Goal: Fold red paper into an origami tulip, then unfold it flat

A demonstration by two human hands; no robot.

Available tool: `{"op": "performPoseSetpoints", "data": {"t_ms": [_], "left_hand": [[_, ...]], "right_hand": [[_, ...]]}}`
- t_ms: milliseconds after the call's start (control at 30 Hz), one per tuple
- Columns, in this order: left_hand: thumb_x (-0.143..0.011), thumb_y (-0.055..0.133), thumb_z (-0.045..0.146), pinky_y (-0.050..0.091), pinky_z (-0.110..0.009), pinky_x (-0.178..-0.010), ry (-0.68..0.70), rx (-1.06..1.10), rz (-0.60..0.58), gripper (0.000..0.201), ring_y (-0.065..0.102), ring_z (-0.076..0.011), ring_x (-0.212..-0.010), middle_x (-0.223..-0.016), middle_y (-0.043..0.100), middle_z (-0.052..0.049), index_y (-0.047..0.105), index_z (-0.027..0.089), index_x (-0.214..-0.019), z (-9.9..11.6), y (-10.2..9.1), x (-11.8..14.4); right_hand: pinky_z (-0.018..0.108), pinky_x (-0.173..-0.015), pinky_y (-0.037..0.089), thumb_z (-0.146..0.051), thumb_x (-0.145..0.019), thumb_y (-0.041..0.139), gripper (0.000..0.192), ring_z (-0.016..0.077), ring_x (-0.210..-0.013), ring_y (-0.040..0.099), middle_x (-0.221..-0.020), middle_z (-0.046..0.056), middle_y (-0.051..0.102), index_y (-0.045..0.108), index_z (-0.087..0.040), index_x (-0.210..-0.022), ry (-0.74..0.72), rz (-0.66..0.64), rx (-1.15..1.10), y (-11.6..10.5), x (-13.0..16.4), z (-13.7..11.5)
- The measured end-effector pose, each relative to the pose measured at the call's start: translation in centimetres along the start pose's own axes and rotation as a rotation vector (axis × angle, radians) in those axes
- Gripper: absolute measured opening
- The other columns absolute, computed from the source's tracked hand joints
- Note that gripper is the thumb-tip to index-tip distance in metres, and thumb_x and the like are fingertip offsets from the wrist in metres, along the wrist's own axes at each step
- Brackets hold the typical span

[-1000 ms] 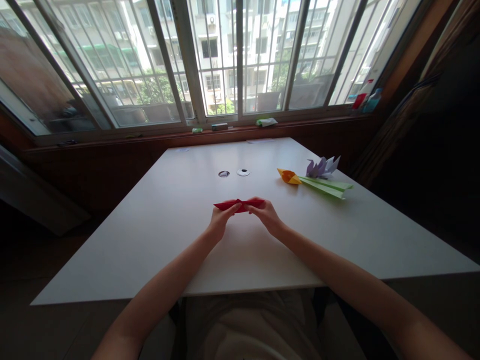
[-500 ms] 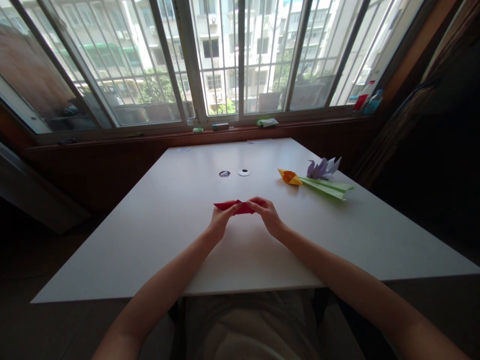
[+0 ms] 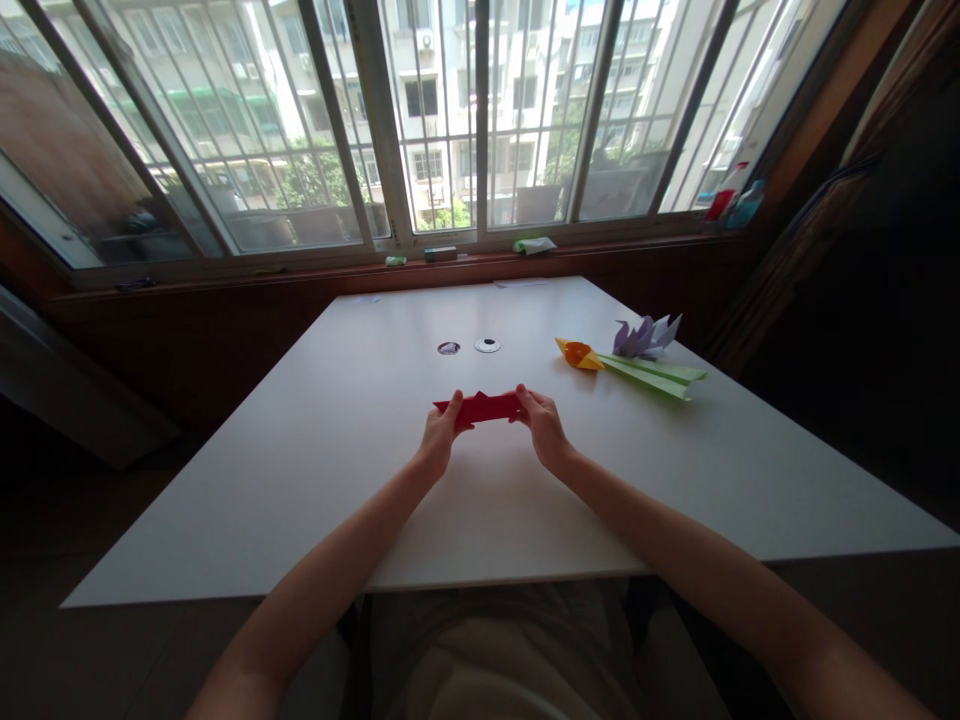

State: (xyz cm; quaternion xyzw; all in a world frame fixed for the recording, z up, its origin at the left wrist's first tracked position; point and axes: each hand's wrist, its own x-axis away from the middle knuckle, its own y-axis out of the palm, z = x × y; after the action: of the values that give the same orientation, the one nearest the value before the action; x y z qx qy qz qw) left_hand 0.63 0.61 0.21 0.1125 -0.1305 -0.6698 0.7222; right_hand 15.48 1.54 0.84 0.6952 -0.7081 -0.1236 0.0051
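Red folded paper (image 3: 484,407) pinched at either end between left hand (image 3: 439,440) and right hand (image 3: 544,428).

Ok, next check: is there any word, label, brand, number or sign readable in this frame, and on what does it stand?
None can be read.
Folded red paper piece held between left hand and right hand: plain, no print.
Orange, green and purple folded paper flowers on the white table: no print.
Red and blue bottles on the window sill: any labels are too small to read.
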Motion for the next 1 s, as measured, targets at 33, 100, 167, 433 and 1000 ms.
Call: {"op": "performPoseSetpoints", "data": {"t_ms": [33, 100, 167, 433, 1000], "left_hand": [[-0.065, 0.057, 0.050, 0.044, -0.027, -0.062, -0.008, 0.015, 0.011, 0.040, 0.059, -0.0190, -0.078, -0.083, 0.066, -0.010, 0.064, 0.013, -0.077, -0.1, 0.0, -0.1], [-0.067, 0.055, 0.051, 0.044, -0.027, -0.060, -0.016, 0.030, 0.020, 0.041, 0.059, -0.0190, -0.077, -0.084, 0.065, -0.010, 0.063, 0.013, -0.077, -0.1, -0.1, -0.1], [-0.066, 0.056, 0.051, 0.044, -0.027, -0.060, -0.018, 0.002, -0.016, 0.041, 0.058, -0.0192, -0.077, -0.084, 0.065, -0.011, 0.064, 0.012, -0.078, 0.0, -0.1, 0.0], [-0.059, 0.067, 0.037, 0.041, -0.029, -0.064, 0.108, -0.201, -0.092, 0.031, 0.057, -0.0187, -0.077, -0.081, 0.067, -0.008, 0.068, 0.017, -0.083, 0.7, -0.2, 0.8], [-0.053, 0.072, 0.031, 0.043, -0.034, -0.073, 0.069, -0.149, -0.139, 0.031, 0.058, -0.0173, -0.071, -0.071, 0.066, -0.007, 0.068, 0.013, -0.077, 0.1, -0.3, 0.8]], "right_hand": [[0.028, -0.053, 0.041, -0.057, -0.067, 0.051, 0.042, 0.0161, -0.061, 0.054, -0.062, 0.005, 0.060, 0.061, -0.016, -0.065, -0.001, 0.001, -0.006, 0.0, 0.0, 0.0], [0.028, -0.052, 0.040, -0.058, -0.067, 0.051, 0.043, 0.0165, -0.061, 0.054, -0.061, 0.005, 0.061, 0.062, -0.016, -0.066, -0.007, 0.004, -0.017, 0.0, 0.0, 0.1], [0.027, -0.052, 0.040, -0.057, -0.068, 0.051, 0.043, 0.0160, -0.060, 0.054, -0.061, 0.005, 0.061, 0.063, -0.016, -0.067, -0.013, 0.011, -0.013, -0.2, -0.1, 0.2], [0.024, -0.051, 0.040, -0.047, -0.067, 0.058, 0.031, 0.0138, -0.063, 0.054, -0.068, 0.004, 0.062, 0.064, -0.017, -0.072, -0.035, -0.056, 0.015, -0.4, 0.0, -0.2], [0.029, -0.059, 0.042, -0.030, -0.057, 0.070, 0.024, 0.0146, -0.063, 0.054, -0.067, 0.003, 0.065, 0.068, -0.015, -0.075, -0.028, -0.254, 0.062, 0.1, 0.7, -0.7]]}}
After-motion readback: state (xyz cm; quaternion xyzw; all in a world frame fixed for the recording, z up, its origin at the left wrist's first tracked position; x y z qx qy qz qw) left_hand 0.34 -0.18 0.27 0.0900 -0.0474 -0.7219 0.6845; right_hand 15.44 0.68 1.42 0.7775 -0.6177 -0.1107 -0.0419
